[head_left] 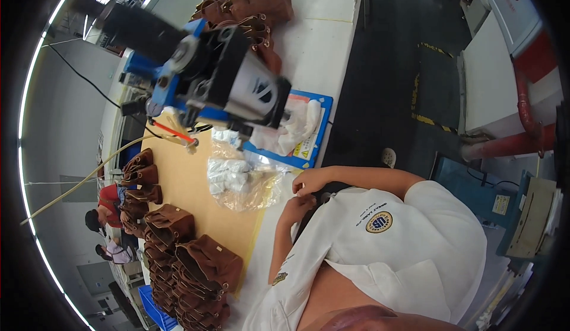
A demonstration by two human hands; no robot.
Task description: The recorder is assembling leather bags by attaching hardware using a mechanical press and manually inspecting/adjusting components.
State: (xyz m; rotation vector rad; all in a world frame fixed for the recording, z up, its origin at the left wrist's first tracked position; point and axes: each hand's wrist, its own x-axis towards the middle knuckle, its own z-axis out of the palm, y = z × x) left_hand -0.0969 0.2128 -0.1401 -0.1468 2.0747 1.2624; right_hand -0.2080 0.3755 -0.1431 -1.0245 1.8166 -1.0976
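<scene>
My right hand (pixel 312 181) reaches in from the right with its fingers curled in a pinch. Just below it, my left hand (pixel 296 208) is also closed, the two hands almost meeting at the table's front edge. Whatever small whitish thing may be between them is too little to make out. Beside them on the table lies a crumpled clear plastic bag (pixel 261 193), with white wrapped bundles (pixel 228 175) next to it. Farther up, a blue-framed board (pixel 325 123) carries white crumpled material (pixel 300 123).
A black, silver and blue machine (pixel 252 87) looms over the table's upper part. Brown handbags (pixel 211 263) crowd the lower left, and more handbags (pixel 261 1) stand at the top. Two people (pixel 110 206) are at the far left. A red pipe (pixel 504 147) runs at right.
</scene>
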